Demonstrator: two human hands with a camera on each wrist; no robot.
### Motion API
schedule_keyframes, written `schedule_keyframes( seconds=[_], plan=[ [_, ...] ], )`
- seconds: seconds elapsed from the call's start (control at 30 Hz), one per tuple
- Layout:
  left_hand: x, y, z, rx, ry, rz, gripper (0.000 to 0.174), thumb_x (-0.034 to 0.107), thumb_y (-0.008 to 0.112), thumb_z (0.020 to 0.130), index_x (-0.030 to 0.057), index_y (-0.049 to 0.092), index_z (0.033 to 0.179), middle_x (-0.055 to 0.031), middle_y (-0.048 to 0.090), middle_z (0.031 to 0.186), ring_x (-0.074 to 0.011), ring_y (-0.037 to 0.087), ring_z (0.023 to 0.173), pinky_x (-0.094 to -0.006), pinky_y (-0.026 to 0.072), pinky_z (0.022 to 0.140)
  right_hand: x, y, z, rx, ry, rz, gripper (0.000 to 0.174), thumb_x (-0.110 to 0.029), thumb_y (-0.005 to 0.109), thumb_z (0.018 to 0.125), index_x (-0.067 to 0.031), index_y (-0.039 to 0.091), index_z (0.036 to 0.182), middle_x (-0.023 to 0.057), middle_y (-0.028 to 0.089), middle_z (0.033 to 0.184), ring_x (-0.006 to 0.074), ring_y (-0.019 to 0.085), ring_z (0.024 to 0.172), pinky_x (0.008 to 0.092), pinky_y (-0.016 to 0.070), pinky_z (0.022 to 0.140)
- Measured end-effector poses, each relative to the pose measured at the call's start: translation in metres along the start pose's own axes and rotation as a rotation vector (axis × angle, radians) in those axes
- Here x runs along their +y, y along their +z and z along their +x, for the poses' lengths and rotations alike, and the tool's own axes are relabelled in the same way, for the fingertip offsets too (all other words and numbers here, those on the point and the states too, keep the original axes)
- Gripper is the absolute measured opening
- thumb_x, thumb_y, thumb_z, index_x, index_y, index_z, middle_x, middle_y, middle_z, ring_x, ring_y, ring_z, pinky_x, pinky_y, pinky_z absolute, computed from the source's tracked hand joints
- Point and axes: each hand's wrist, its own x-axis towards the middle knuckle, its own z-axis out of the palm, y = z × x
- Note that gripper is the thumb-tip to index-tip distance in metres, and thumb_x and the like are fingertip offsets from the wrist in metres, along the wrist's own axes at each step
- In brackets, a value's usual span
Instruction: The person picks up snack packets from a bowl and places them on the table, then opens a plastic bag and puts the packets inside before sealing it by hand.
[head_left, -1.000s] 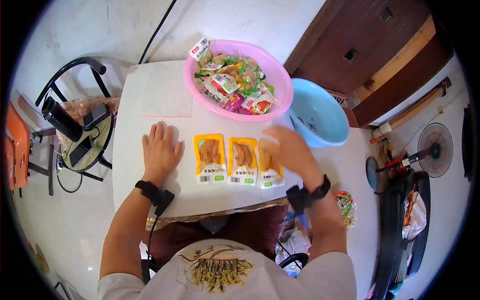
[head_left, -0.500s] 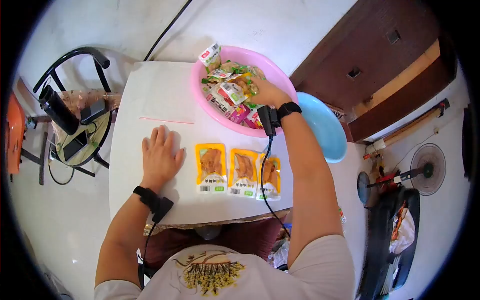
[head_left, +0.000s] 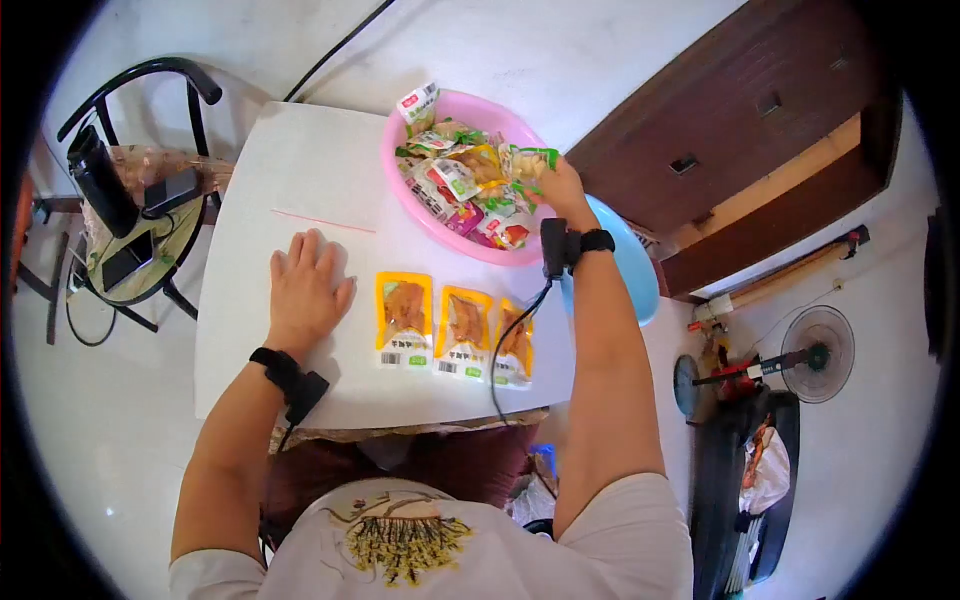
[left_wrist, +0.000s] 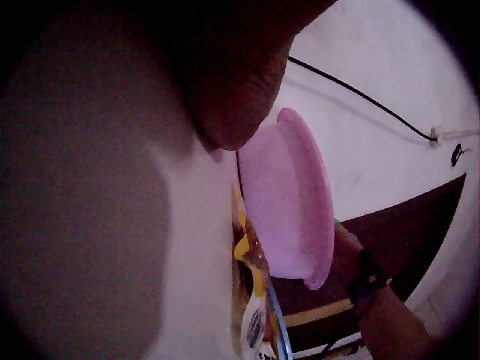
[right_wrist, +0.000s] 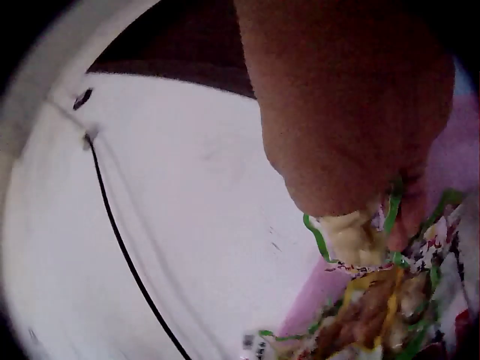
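Over the right side of the pink basin (head_left: 480,250), my right hand (head_left: 563,190) grips a clear, green-edged snack packet (head_left: 528,163) with pale pieces inside. In the right wrist view that packet (right_wrist: 352,238) shows below the fingers, above the other packets. Mixed snack packets (head_left: 465,185) fill the basin. My left hand (head_left: 305,292) rests palm down on the white table, fingers extended. Right of it lie three yellow-and-white packets in a row: a left one (head_left: 404,305), a middle one (head_left: 465,322) and a right one (head_left: 514,345), partly crossed by the wrist cable.
A light blue basin (head_left: 632,270) stands right of the pink one, partly behind my right forearm. A thin pink-edged clear sheet (head_left: 322,220) lies beyond my left hand. On the chair at left are a black bottle (head_left: 103,180) and a phone (head_left: 128,262).
My right hand went from the yellow packets up into the pink basin, then lifted a green-edged packet toward the basin's right side. The left hand stays on the table.
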Motion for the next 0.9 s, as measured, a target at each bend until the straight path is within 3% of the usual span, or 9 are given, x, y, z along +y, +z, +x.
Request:
schedule_keyframes(
  seconds=[0.07,0.1,0.27,0.33,0.5,0.6,0.67,0.8,0.9],
  plan=[
    [0.001,-0.005,0.000,-0.031,-0.009,-0.033,0.052,0.032,0.063,0.082,0.0080,0.051,0.126,-0.0196,0.040,0.141,-0.0351,0.032,0.134,-0.0559,0.0260,0.106,-0.070,-0.014,-0.038,-0.008,0.238,0.439,0.025,-0.015,0.046,0.095,-0.0082,0.053,0.119,0.0067,0.060,0.104,0.0192,0.062,0.082,0.0304,0.0570,0.066],
    [0.001,-0.004,0.000,-0.021,-0.003,-0.026,0.052,0.032,0.063,0.082,0.0079,0.051,0.126,-0.0195,0.040,0.141,-0.0349,0.032,0.134,-0.0561,0.0263,0.106,-0.075,-0.021,-0.045,0.007,0.293,0.508,0.026,-0.021,0.055,0.093,-0.0076,0.055,0.115,0.0065,0.059,0.111,0.0186,0.062,0.087,0.0300,0.0545,0.062],
    [-0.005,0.010,-0.004,0.116,0.042,0.016,0.049,0.033,0.063,0.081,0.0070,0.054,0.122,-0.0193,0.042,0.137,-0.0344,0.035,0.131,-0.0561,0.0291,0.102,-0.113,-0.044,-0.098,-0.159,0.195,0.612,0.029,-0.021,0.051,0.095,-0.0080,0.052,0.120,0.0087,0.061,0.111,0.0202,0.063,0.086,0.0281,0.0535,0.063],
    [-0.004,0.004,-0.004,0.061,0.042,-0.011,0.050,0.033,0.062,0.082,0.0073,0.053,0.124,-0.0192,0.041,0.139,-0.0342,0.035,0.131,-0.0564,0.0282,0.104,-0.129,-0.041,-0.119,-0.203,0.178,0.616,0.029,-0.022,0.049,0.095,-0.0076,0.051,0.121,0.0092,0.061,0.110,0.0203,0.063,0.085,0.0277,0.0533,0.063],
    [-0.005,-0.002,-0.004,0.024,0.028,-0.066,0.047,0.032,0.060,0.084,0.0074,0.054,0.124,-0.0189,0.042,0.139,-0.0333,0.034,0.132,-0.0569,0.0259,0.105,-0.140,-0.016,-0.161,-0.322,0.214,0.623,0.029,-0.017,0.046,0.098,-0.0046,0.049,0.124,0.0110,0.062,0.106,0.0211,0.066,0.086,0.0291,0.0538,0.063],
    [-0.023,0.023,-0.003,0.138,0.109,-0.056,0.048,0.039,0.056,0.088,0.0055,0.054,0.123,-0.0182,0.048,0.134,-0.0295,0.043,0.126,-0.0525,0.0335,0.101,-0.157,0.014,-0.191,-0.326,0.235,0.610,0.032,-0.017,0.045,0.099,-0.0055,0.046,0.129,0.0095,0.061,0.111,0.0221,0.065,0.091,0.0314,0.0549,0.067],
    [-0.037,0.017,0.003,-0.147,0.014,-0.715,0.048,0.041,0.053,0.091,0.0049,0.054,0.124,-0.0157,0.049,0.134,-0.0253,0.047,0.121,-0.0478,0.0392,0.098,-0.162,0.042,-0.211,-0.284,0.120,0.725,0.033,-0.020,0.044,0.100,-0.0069,0.045,0.131,0.0076,0.061,0.113,0.0213,0.064,0.090,0.0331,0.0550,0.067],
    [-0.014,-0.012,-0.018,-0.540,-0.134,-1.601,0.059,0.048,0.047,0.095,0.0049,0.043,0.135,-0.0081,0.054,0.128,-0.0175,0.050,0.121,-0.0435,0.0447,0.097,-0.146,0.082,-0.238,-0.448,0.304,1.006,0.035,-0.019,0.044,0.100,-0.0087,0.044,0.133,0.0091,0.056,0.122,0.0227,0.062,0.101,0.0350,0.0556,0.073],
    [0.008,-0.045,-0.047,-0.626,-0.240,-1.600,0.045,0.033,0.049,0.098,0.0045,0.045,0.132,-0.0103,0.063,0.111,-0.0212,0.063,0.099,-0.0385,0.0545,0.082,-0.133,0.113,-0.252,-0.504,0.293,1.156,0.034,-0.021,0.045,0.100,-0.0084,0.045,0.131,0.0081,0.058,0.118,0.0223,0.062,0.101,0.0335,0.0543,0.070]
  ],
)
